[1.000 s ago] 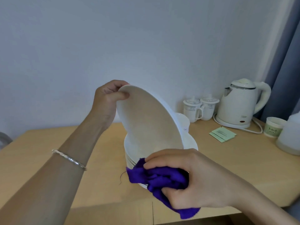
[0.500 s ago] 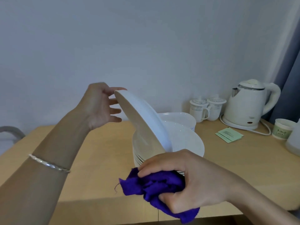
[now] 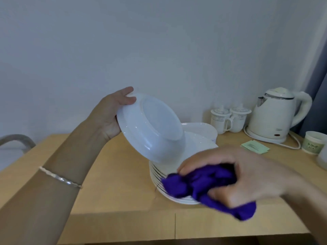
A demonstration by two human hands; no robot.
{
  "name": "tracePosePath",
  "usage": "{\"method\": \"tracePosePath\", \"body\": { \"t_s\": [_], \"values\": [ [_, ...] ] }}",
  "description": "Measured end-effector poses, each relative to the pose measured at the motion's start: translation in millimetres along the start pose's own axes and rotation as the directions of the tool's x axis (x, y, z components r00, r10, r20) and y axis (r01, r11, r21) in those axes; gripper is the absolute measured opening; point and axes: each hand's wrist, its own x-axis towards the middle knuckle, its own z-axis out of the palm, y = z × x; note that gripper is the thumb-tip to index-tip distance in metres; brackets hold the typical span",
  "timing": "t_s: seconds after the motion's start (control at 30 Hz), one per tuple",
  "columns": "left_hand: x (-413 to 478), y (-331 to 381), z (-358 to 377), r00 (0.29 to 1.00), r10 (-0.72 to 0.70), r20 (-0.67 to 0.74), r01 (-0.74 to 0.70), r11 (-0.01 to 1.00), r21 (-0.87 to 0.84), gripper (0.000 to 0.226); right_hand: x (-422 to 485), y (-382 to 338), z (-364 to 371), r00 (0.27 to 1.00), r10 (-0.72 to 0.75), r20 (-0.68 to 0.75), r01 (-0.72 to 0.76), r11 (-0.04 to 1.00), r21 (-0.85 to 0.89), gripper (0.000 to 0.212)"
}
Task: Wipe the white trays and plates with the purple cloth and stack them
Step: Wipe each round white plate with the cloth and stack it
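My left hand (image 3: pixel 111 117) holds a white plate (image 3: pixel 152 128) by its upper left rim, tilted so its underside faces me, above a stack of white plates (image 3: pixel 159 181) on the wooden table (image 3: pixel 109 191). My right hand (image 3: pixel 247 175) grips the bunched purple cloth (image 3: pixel 203 184) in front of the stack, hiding the stack's near right part. A white tray (image 3: pixel 201 129) lies behind the stack, partly hidden by the raised plate.
At the back right stand two lidded white mugs (image 3: pixel 228 119) and a white electric kettle (image 3: pixel 277 117) with its cord. Green sachets (image 3: pixel 254 147) and a paper cup (image 3: pixel 313 142) lie near them. A chair arm (image 3: pixel 16 140) shows at the left edge.
My left hand has turned the plate over, so its underside now faces me instead of its top side. My right hand with the cloth has shifted to the right.
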Motion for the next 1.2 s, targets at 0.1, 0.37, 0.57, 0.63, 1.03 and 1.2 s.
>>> {"method": "tracePosePath", "body": {
  "t_s": [0.1, 0.37, 0.57, 0.63, 1.03, 1.2],
  "values": [
    [7.5, -18.5, -2.0, 1.0, 0.002, -0.006, -0.002, 0.999, -0.051, 0.048, 0.7, 23.3, -22.0, 0.964, 0.048, -0.263, -0.035, 0.998, 0.051, 0.044],
    [21.0, -49.7, -17.9, 0.985, -0.156, 0.074, 0.155, 0.988, 0.018, 0.055, 76.0, 70.1, 4.2, 0.776, 0.112, -0.621, -0.164, 0.986, -0.028, 0.031],
    [31.2, -52.2, -24.7, 0.987, -0.157, 0.019, 0.153, 0.977, 0.151, 0.03, 100.5, 80.7, 17.0, 0.778, 0.07, -0.624, -0.094, 0.996, -0.006, 0.026],
    [32.4, -55.5, -21.6, 0.997, -0.069, -0.03, 0.074, 0.968, 0.239, 0.026, 104.4, 84.4, 16.6, 0.752, 0.083, -0.653, -0.086, 0.996, 0.027, 0.025],
    [34.1, -57.2, -14.1, 0.998, 0.066, 0.001, -0.063, 0.947, 0.314, 0.018, 141.3, 86.5, 4.3, 0.663, 0.169, -0.729, -0.134, 0.985, 0.107, 0.025],
    [36.7, -58.2, -13.0, 0.997, 0.078, 0.0, -0.075, 0.957, 0.282, 0.012, 147.8, 56.6, 27.7, 0.789, 0.029, -0.614, -0.02, 1.0, 0.021, 0.025]
  ]
}}
